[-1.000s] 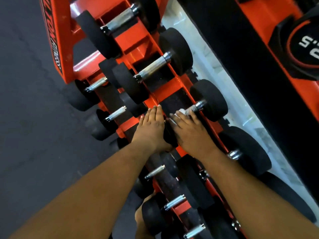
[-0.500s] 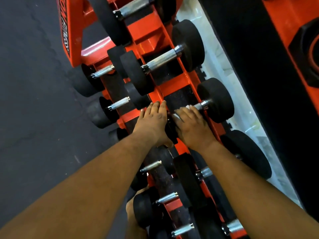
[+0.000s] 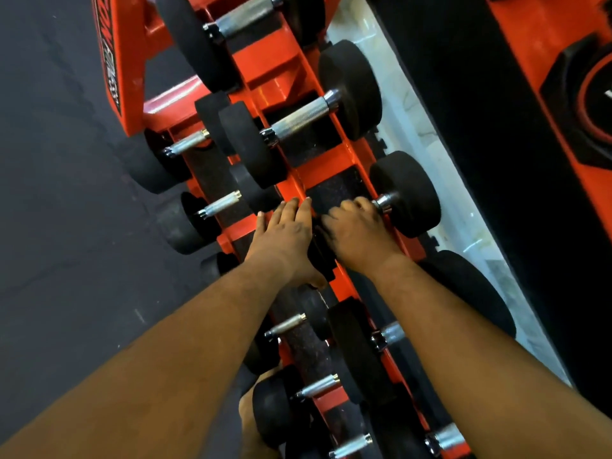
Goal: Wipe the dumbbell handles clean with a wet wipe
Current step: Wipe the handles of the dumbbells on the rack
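Observation:
A black-headed dumbbell [image 3: 407, 193] lies across the top tier of an orange rack [image 3: 275, 64]. My right hand [image 3: 357, 233] is curled over its metal handle. Only the chrome collar [image 3: 382, 203] by the far head shows. The wet wipe is hidden under those fingers, and the hand is slightly blurred. My left hand [image 3: 284, 236] lies with straight fingers against the dumbbell's near head and the orange rail.
More dumbbells fill the rack, one with a knurled handle [image 3: 301, 122] just beyond and smaller ones on the lower tier [image 3: 220, 203]. Dark rubber floor [image 3: 66, 226] lies to the left. A pale tiled strip [image 3: 414, 104] and black-orange equipment [image 3: 579, 94] are to the right.
My right hand slid along the handle toward the far head, covering the white wipe and most of the bare metal. My left hand stayed in place.

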